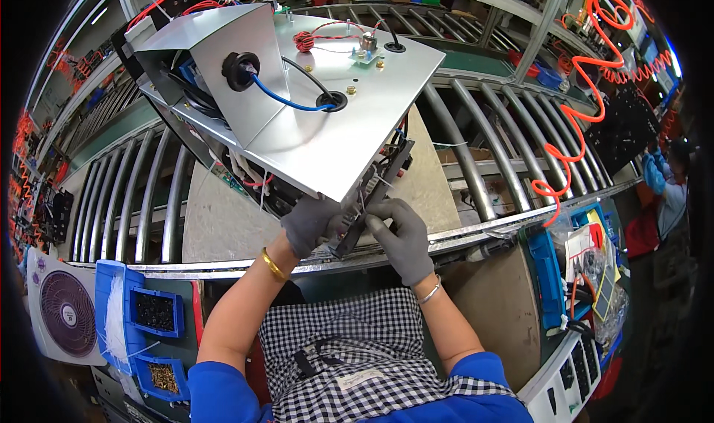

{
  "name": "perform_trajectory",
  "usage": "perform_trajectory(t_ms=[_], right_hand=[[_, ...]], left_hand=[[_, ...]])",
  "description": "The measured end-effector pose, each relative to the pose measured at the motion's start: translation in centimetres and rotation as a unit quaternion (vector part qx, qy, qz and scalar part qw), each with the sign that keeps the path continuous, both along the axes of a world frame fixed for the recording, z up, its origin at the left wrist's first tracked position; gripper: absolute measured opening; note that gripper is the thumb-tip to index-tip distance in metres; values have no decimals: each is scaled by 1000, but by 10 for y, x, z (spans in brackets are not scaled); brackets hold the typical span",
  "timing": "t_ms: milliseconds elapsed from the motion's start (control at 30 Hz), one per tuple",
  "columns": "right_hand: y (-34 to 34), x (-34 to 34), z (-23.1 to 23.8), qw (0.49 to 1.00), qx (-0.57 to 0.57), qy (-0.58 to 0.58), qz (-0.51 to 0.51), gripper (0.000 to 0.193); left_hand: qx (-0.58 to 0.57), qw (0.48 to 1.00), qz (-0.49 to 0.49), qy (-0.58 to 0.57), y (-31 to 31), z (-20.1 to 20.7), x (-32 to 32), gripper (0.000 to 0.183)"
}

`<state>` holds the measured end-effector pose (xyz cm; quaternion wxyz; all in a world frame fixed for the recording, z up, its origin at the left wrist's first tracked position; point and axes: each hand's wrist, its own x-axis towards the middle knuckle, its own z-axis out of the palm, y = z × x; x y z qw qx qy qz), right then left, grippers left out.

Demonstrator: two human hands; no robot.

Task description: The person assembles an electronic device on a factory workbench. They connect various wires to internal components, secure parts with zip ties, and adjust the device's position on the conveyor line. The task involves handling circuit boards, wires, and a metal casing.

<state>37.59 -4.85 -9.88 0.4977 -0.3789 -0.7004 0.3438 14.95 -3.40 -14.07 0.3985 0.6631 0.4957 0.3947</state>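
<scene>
A silver sheet-metal chassis with a raised box and a blue cable stands in front of me. Along its near right side runs a dark slotted bar with wires and thin white cable ties around it. My left hand, in a grey glove, is curled under the chassis's near corner, at the bar's lower end; its fingertips are partly hidden. My right hand, also gloved, has thumb and fingers pinched together at the bar's edge. Whatever lies between them is too small to make out.
The chassis rests on a board over a roller conveyor. Blue bins of cable ties, black screws and brass-coloured screws stand left, beside a fan. An orange coiled hose hangs right; another person is beyond.
</scene>
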Motion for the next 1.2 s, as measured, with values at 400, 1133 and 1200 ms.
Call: perform_trajectory(t_ms=[400,1133,1200], right_hand=[[0,-11,-5,998,49,-23,-38,15],[8,-21,9,954,209,-185,-109,15],[9,-20,8,955,200,-197,-94,14]], left_hand=[[-216,966,116,-80,-18,78,36,42],[-208,962,89,-152,-12,59,28,33],[-202,966,86,-140,-13,59,26,31]])
